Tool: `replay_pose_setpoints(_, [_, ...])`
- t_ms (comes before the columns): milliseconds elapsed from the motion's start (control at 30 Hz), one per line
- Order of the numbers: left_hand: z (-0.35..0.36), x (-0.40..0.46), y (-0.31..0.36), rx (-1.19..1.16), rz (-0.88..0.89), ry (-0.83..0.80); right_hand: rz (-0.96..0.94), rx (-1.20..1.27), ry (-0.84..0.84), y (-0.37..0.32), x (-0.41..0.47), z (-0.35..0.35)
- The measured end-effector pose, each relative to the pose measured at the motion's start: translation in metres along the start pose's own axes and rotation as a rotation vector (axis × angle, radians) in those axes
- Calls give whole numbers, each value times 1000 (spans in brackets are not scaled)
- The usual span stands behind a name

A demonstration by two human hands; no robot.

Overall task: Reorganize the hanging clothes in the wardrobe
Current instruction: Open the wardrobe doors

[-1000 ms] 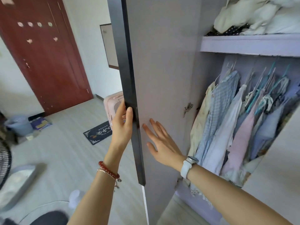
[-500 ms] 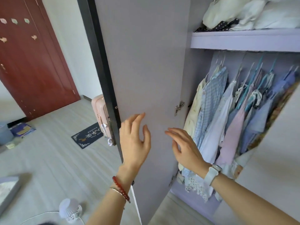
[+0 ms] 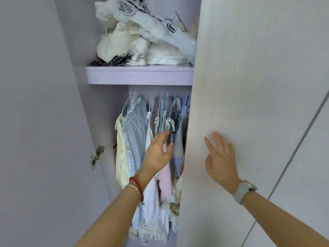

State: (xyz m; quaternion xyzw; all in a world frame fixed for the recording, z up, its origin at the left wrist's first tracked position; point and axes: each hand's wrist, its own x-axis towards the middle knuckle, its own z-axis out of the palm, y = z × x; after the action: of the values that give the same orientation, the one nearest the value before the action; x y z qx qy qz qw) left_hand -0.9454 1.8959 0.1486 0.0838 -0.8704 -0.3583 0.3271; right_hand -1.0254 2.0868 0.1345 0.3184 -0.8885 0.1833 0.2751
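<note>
Wardrobe (image 3: pixel 138 75) stood open; left hand (image 3: pixel 156 154) reached loose-fingered among hanging clothes (image 3: pixel 135 132), right hand (image 3: pixel 220 159) lay flat on door (image 3: pixel 249 86), gripping nothing.

Two hands are in view, the left hand (image 3: pixel 156 154) and the right hand (image 3: pixel 220 163). There are two wardrobe doors, the left door (image 3: pixel 35 122) and the right door (image 3: pixel 249 86), and one shelf (image 3: pixel 138 75). On the left wrist are two bracelets (image 3: pixel 137 187), on the right wrist one watch (image 3: pixel 244 190). The hanging clothes (image 3: pixel 135 139) overlap too much to count exactly
</note>
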Motion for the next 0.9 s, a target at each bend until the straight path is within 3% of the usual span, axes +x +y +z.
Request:
replay_pose_setpoints(167, [55, 61, 28, -251, 2, -148, 73, -168, -143, 44, 20, 3])
replay_pose_setpoints(333, [61, 64, 40, -494, -35, -182, 84, -66, -238, 42, 16, 4])
replay_pose_setpoints(600, [36, -9, 60, -541, 105, -202, 127, 306, -95, 3, -49, -16])
replay_pose_setpoints(900, [24, -79, 96, -547, 394, -476, 241, 432, 6, -17, -137, -58])
